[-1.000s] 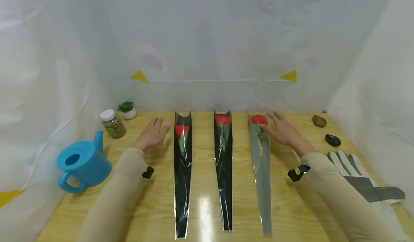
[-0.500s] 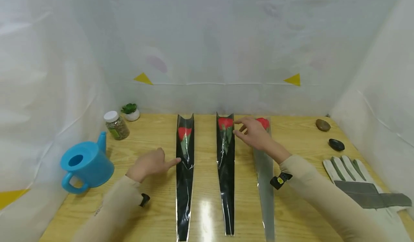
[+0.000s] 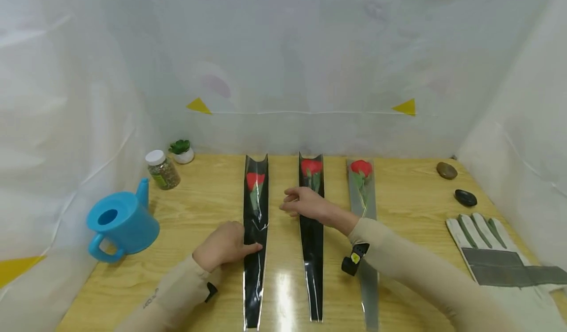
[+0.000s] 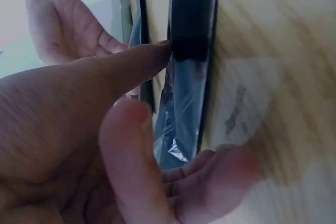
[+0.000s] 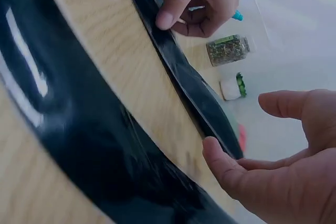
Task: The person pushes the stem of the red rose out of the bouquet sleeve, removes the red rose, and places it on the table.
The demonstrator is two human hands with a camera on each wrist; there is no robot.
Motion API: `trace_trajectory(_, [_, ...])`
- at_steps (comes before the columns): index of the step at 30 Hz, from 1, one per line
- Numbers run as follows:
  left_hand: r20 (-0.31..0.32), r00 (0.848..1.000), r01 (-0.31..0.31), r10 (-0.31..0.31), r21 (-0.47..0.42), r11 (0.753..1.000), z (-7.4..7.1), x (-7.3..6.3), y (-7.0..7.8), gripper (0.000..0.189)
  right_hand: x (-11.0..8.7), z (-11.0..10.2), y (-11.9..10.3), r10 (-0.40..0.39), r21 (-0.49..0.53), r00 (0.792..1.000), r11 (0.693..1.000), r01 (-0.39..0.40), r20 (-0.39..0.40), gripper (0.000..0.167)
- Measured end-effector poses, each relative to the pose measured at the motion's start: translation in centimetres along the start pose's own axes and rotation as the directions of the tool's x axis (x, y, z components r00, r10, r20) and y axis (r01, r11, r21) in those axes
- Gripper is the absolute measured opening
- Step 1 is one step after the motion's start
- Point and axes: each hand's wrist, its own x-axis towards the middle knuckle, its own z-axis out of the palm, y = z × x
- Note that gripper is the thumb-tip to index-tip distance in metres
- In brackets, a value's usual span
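Three red roses lie side by side in long sleeves: the left rose (image 3: 255, 180) and middle rose (image 3: 312, 166) in black-backed sleeves, the right rose (image 3: 361, 168) in a grey one. My left hand (image 3: 225, 246) is at the left sleeve, its thumb (image 5: 166, 19) extended onto the black film. Its other fingers (image 4: 128, 156) bend loosely beside the sleeve without visibly gripping it. Over the middle sleeve reaches my right hand (image 3: 307, 205), partly covering it. Its fingertips point left into the gap between sleeves, thumb and fingers apart, holding nothing.
To the left are a blue watering can (image 3: 124, 223), a jar with a white lid (image 3: 163, 170) and a small potted succulent (image 3: 181, 151). At right lie a brown stone (image 3: 446, 170), a black stone (image 3: 465, 197) and a white-grey glove (image 3: 496, 253). White sheeting surrounds the table.
My right hand has moved left from the right rose across the middle sleeve. My left hand has come nearer and rightward to the left sleeve. The roses stay in place.
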Motion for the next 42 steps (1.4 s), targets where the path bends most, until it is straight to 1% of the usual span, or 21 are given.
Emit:
trace_trajectory(2, [0.001,1.000,-0.006,0.006,-0.015,1.000,0.2,0.1,-0.1,0.049,0.6,0.5,0.1,0.065,0.193,0.997,0.978,-0.072,0.044,0.066])
trace_trajectory(4, [0.000,1.000,-0.009,0.009,-0.035,0.999,0.4,0.2,-0.2,0.046,1.1,0.8,0.4,0.102,0.342,0.991,0.931,-0.125,0.083,0.066])
trace_trajectory(6, [0.000,1.000,-0.010,0.010,-0.064,0.998,0.7,0.4,-0.3,0.044,1.4,0.9,0.5,0.123,0.443,0.987,0.883,-0.158,0.107,0.065])
trace_trajectory(8, [-0.007,1.000,-0.011,0.011,-0.097,0.995,0.9,0.6,-0.3,0.043,1.6,1.1,0.4,0.128,0.494,0.984,0.852,-0.174,0.126,0.062])
trace_trajectory(11, [-0.040,0.999,0.002,-0.009,-0.168,0.986,1.3,0.9,-0.6,0.037,1.6,1.3,0.3,0.123,0.532,0.982,0.827,-0.182,0.145,0.058])
trace_trajectory(13, [-0.061,0.998,0.015,-0.032,-0.265,0.964,1.6,1.0,-0.8,0.032,1.6,1.5,0.3,0.131,0.543,0.980,0.818,-0.191,0.149,0.057])
trace_trajectory(14, [-0.062,0.997,0.022,-0.045,-0.332,0.943,1.8,1.1,-1.0,0.032,1.6,1.5,0.3,0.138,0.548,0.980,0.813,-0.196,0.146,0.059])
trace_trajectory(16, [-0.057,0.995,0.041,-0.076,-0.459,0.887,2.0,1.2,-1.3,0.042,1.5,1.7,0.3,0.153,0.559,0.978,0.802,-0.208,0.144,0.059])
trace_trajectory(19, [-0.016,0.994,0.073,-0.106,-0.621,0.781,2.1,1.3,-1.5,0.065,1.6,2.1,0.3,0.167,0.587,0.974,0.778,-0.225,0.152,0.064])
trace_trajectory(20, [-0.004,0.995,0.076,-0.104,-0.655,0.752,2.1,1.4,-1.6,0.072,1.6,2.2,0.2,0.168,0.595,0.973,0.770,-0.230,0.158,0.066])
trace_trajectory(21, [-0.002,0.995,0.069,-0.095,-0.677,0.733,2.1,1.4,-1.6,0.076,1.5,2.4,0.2,0.166,0.602,0.972,0.764,-0.232,0.164,0.069])
trace_trajectory(23, [0.006,0.998,0.047,-0.062,-0.734,0.677,2.1,1.4,-1.6,0.079,1.4,2.6,0.0,0.159,0.610,0.972,0.758,-0.233,0.173,0.071])
trace_trajectory(26, [-0.007,1.000,-0.004,-0.003,-0.804,0.595,2.2,1.2,-1.4,0.077,1.0,2.7,-0.3,0.149,0.608,0.973,0.761,-0.227,0.177,0.057])
trace_trajectory(28, [-0.030,0.999,-0.042,0.030,-0.835,0.549,2.3,1.0,-1.2,0.077,0.6,2.6,-0.5,0.143,0.598,0.976,0.773,-0.213,0.164,0.042])
trace_trajectory(29, [-0.044,0.998,-0.061,0.043,-0.842,0.535,2.2,0.9,-1.0,0.078,0.4,2.4,-0.7,0.137,0.595,0.979,0.778,-0.201,0.153,0.035])
trace_trajectory(31, [-0.076,0.994,-0.103,0.073,-0.845,0.525,2.0,0.5,-0.5,0.080,0.0,2.0,-1.2,0.123,0.587,0.985,0.792,-0.170,0.120,0.028])
trace_trajectory(34, [-0.112,0.987,-0.158,0.117,-0.828,0.538,1.4,-0.1,0.4,0.082,-0.7,1.1,-1.9,0.098,0.577,0.994,0.810,-0.106,0.045,0.026])
trace_trajectory(36, [-0.130,0.983,-0.181,0.131,-0.823,0.539,1.0,-0.6,1.0,0.081,-1.2,0.3,-2.6,0.074,0.578,0.997,0.814,-0.060,-0.001,0.028])
trace_trajectory(39, [-0.141,0.982,-0.188,0.127,-0.823,0.536,0.4,-1.2,1.7,0.071,-2.1,-0.8,-3.8,0.016,0.575,0.997,0.818,0.028,-0.072,0.030])
trace_trajectory(41, [-0.119,0.986,-0.164,0.120,-0.835,0.524,0.1,-1.5,1.9,0.057,-2.8,-1.6,-4.7,-0.028,0.562,0.994,0.823,0.083,-0.106,0.034])
trace_trajectory(42, [-0.107,0.987,-0.155,0.122,-0.836,0.526,-0.1,-1.7,1.9,0.049,-3.2,-2.0,-5.2,-0.048,0.549,0.991,0.829,0.108,-0.123,0.037])
